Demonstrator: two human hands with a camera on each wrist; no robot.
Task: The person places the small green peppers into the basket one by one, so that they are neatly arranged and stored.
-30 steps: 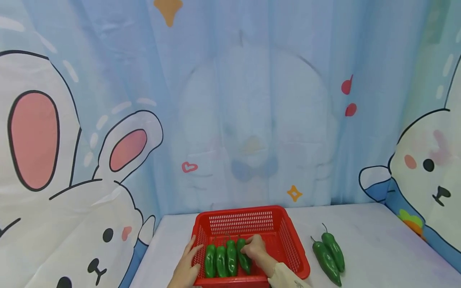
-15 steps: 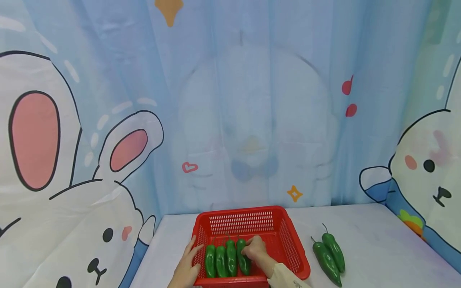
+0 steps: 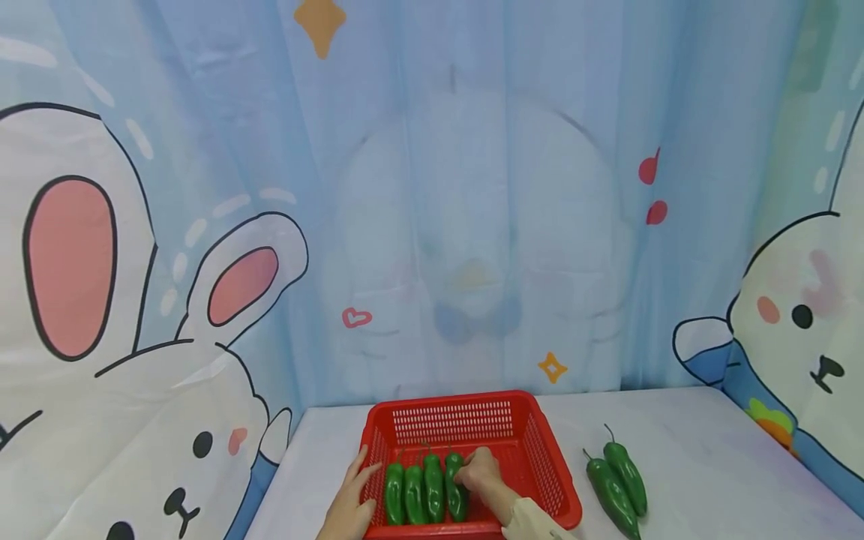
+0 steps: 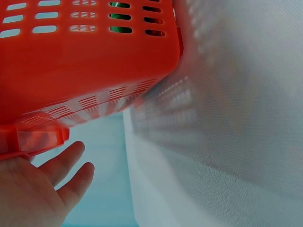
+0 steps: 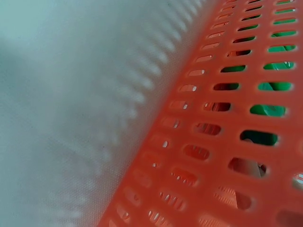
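Observation:
A red plastic basket [image 3: 445,403] with slotted walls stands on the table. Inside, three green peppers [image 3: 414,495] lie side by side at the left, stems pointing away. Just to their right lies another green pepper [image 3: 455,495], pinched on its right side by the fingers of my right hand [image 3: 482,472]. My left hand [image 3: 347,506] rests at the basket's left rim with fingers extended; in the left wrist view, two straight fingers [image 4: 78,182] show beside the rim. Through the slots in the right wrist view, green pepper [image 5: 268,110] is visible, and the right hand is mostly hidden.
Two more green peppers [image 3: 617,480] lie together on the white tabletop [image 3: 702,465], right of the basket. Behind the table hangs a light blue curtain [image 3: 472,225] with cartoon prints.
The pepper at my right hand has turned slightly, its lower end shifting left so it lies more in line with the row. My left hand stays at the rim. The head view tips slightly.

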